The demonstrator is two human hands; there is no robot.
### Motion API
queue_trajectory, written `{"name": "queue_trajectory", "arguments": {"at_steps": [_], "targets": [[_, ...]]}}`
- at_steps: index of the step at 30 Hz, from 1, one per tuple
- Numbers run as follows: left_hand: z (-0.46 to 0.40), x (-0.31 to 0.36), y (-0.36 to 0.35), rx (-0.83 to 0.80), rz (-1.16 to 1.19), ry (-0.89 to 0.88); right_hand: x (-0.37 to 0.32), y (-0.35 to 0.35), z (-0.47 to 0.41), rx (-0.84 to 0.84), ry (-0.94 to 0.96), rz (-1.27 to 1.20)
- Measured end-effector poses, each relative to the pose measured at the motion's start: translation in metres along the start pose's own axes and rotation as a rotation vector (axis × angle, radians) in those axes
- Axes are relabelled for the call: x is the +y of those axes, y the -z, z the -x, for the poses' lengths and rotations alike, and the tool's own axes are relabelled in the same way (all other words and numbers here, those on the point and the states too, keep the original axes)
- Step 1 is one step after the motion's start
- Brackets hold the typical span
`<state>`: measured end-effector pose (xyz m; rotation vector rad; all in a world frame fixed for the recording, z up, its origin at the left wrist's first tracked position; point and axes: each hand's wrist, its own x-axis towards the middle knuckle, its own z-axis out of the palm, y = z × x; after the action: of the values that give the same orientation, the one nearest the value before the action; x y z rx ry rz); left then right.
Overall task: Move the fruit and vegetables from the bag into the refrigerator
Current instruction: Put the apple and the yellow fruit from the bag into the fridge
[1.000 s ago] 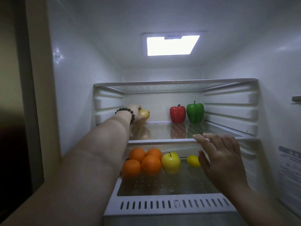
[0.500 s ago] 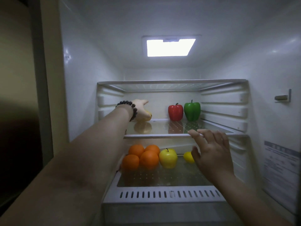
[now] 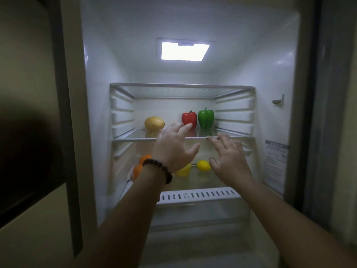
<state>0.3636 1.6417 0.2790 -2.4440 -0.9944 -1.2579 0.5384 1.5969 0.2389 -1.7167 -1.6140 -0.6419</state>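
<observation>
The refrigerator stands open before me. On its glass shelf [image 3: 139,139] a yellow mango [image 3: 154,123] lies at the left, alone, with a red pepper [image 3: 189,118] and a green pepper [image 3: 206,118] upright at the back right. My left hand [image 3: 174,147], with a bead bracelet at the wrist, hovers empty in front of the shelf edge, fingers spread. My right hand [image 3: 229,158] is beside it, fingers straight, fingertips at the shelf's front edge. Below, oranges [image 3: 140,165], a yellow apple [image 3: 183,170] and a lemon [image 3: 203,165] lie on the lower shelf, partly hidden by my hands.
A vented white drawer front [image 3: 199,195] runs across under the lower shelf. An empty upper glass shelf [image 3: 181,89] sits above the peppers. The fridge lamp [image 3: 184,51] glows overhead. A label [image 3: 275,163] is on the right inner wall. No bag is in view.
My left hand has let go of the mango, which now lies on the shelf, and has drawn back toward me. The view has pulled away from the fridge.
</observation>
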Motion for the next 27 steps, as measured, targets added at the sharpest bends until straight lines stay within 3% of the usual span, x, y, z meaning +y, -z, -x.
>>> {"name": "queue_trajectory", "arguments": {"at_steps": [7,14,18,27], "targets": [[0.090,0.033,-0.028,-0.070,0.114,-0.034,0.001,0.017,0.101,-0.017,-0.138,0.036],[0.168,0.110,-0.069,-0.279,0.273,-0.126,0.010,0.058,0.219,0.002,-0.343,0.147],[0.200,0.163,-0.077,-0.388,0.425,-0.196,0.000,0.096,0.269,0.063,-0.353,0.226],[0.249,0.272,-0.046,-0.386,0.592,-0.344,0.021,0.211,0.392,0.110,-0.550,0.499]]}}
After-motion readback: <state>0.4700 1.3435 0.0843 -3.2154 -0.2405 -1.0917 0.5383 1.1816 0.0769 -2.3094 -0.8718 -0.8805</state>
